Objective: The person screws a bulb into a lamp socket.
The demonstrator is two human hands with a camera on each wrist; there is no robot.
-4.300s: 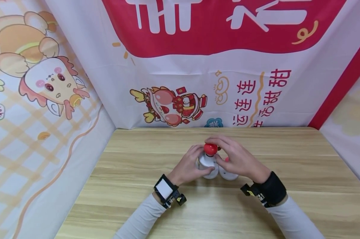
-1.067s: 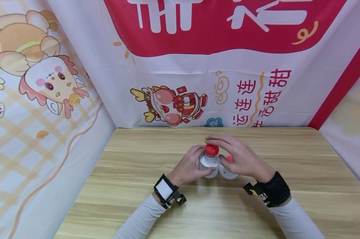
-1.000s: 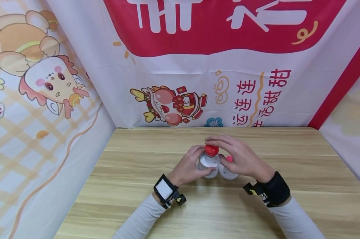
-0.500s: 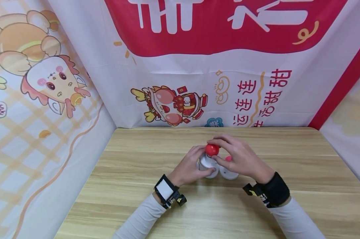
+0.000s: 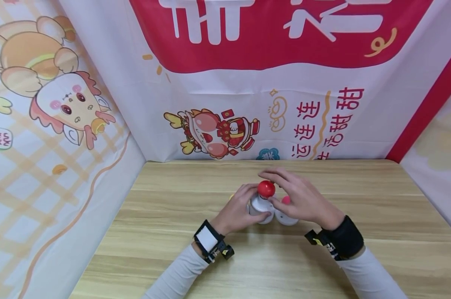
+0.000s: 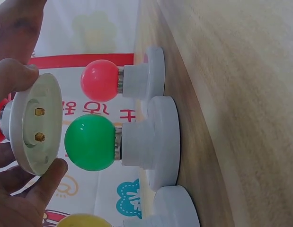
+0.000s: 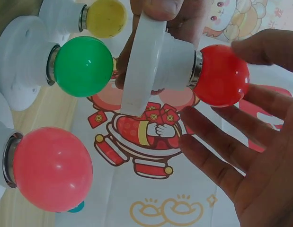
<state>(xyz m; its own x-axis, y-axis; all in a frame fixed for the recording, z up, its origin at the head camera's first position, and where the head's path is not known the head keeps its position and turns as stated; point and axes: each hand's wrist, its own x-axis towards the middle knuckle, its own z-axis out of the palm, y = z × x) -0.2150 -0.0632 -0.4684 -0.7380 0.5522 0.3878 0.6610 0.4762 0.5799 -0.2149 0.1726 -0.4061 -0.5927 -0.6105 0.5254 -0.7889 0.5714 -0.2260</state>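
Note:
My left hand point(image 5: 237, 209) grips a white lamp holder point(image 6: 37, 125) by its round base, raised above the table, its underside with two brass contacts showing. A red bulb point(image 7: 224, 75) sits in the metal collar of this holder. My right hand point(image 7: 250, 156) is spread around the bulb, its thumb at the bulb's edge and its fingers fairly straight; some fingertips stand apart from it. Below stand more white holders with a green bulb point(image 6: 91, 143), a pink bulb point(image 6: 100, 80) and a yellow bulb point(image 7: 106, 18). In the head view, the left hand and raised holder hide the green bulb.
The wooden table point(image 5: 165, 249) carries the three standing holders close together in a row. A printed white and red cloth point(image 5: 210, 91) hangs behind the table's back edge. Another patterned cloth point(image 5: 35, 174) hangs along the left side.
The left hand keeps its hold on the raised lamp holder nearly in place. The right hand's fingers came around the red bulb half a second ago and now stand looser, showing more of it.

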